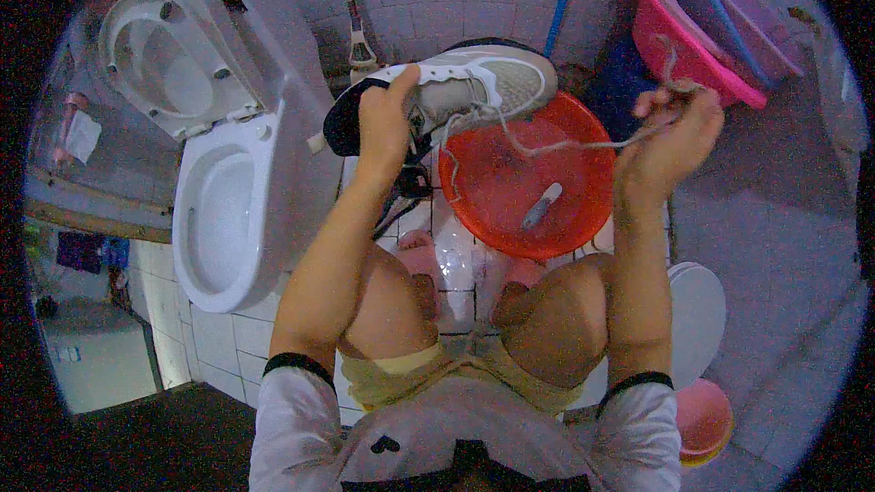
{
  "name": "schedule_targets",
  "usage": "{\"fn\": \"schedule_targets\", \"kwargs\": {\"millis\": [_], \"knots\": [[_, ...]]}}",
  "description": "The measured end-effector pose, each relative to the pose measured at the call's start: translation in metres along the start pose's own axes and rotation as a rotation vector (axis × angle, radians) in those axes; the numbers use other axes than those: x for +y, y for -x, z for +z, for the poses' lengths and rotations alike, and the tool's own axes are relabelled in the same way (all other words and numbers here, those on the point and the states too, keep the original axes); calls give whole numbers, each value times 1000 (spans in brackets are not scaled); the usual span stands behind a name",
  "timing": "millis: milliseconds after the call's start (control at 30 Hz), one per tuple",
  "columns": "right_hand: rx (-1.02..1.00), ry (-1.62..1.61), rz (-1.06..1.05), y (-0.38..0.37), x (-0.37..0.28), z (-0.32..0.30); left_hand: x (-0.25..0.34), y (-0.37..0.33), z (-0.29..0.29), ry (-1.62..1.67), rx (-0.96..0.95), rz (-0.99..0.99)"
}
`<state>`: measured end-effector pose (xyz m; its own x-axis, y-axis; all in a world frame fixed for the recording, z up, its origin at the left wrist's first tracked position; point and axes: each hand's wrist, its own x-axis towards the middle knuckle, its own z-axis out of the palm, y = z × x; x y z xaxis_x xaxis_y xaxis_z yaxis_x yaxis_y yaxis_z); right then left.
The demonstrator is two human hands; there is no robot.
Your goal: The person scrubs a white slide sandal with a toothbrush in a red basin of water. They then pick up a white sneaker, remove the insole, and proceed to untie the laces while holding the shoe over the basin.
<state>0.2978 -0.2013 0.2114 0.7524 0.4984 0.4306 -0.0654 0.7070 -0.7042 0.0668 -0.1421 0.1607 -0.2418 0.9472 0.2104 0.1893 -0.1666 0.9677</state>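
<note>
My left hand (386, 123) is closed round the heel end of a white and grey sneaker (526, 82) with a dark collar, its toe pointing right. The shoe is held over the far rim of an orange-red basin (547, 252). A pale shoelace (579, 145) runs from the sneaker's eyelets across to my right hand (673, 138), whose fingers are pinched on it. Part of the lace dangles above that hand, and another length droops toward the basin's left side. In the basin, which seems to hold water, lies a small white and grey-blue brush-like object (543, 207).
A white toilet (219, 228) with its lid raised stands on the left. Pink and purple basins (697, 46) lean at the upper right, near a blue pole (562, 0). A white round lid (700, 319) and a small pink tub (704, 419) are beside me at lower right.
</note>
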Motion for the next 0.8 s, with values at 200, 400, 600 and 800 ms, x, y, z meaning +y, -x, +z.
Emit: {"fn": "schedule_targets", "kwargs": {"millis": [200, 400, 600, 800], "knots": [[-702, 116, 252, 10, -19, -15, 7, -1, -2, 290, 2, -205], [-1549, 329, 13, 42, -11, -10, 9, 10, -1, 404, -65, -162], [-1000, 593, -110, 56, 23, 7, 13, 13, -2, 442, -97, -105], [-820, 703, -29, 69, 26, 29, 9, 18, 0, 480, -60, -113]]}}
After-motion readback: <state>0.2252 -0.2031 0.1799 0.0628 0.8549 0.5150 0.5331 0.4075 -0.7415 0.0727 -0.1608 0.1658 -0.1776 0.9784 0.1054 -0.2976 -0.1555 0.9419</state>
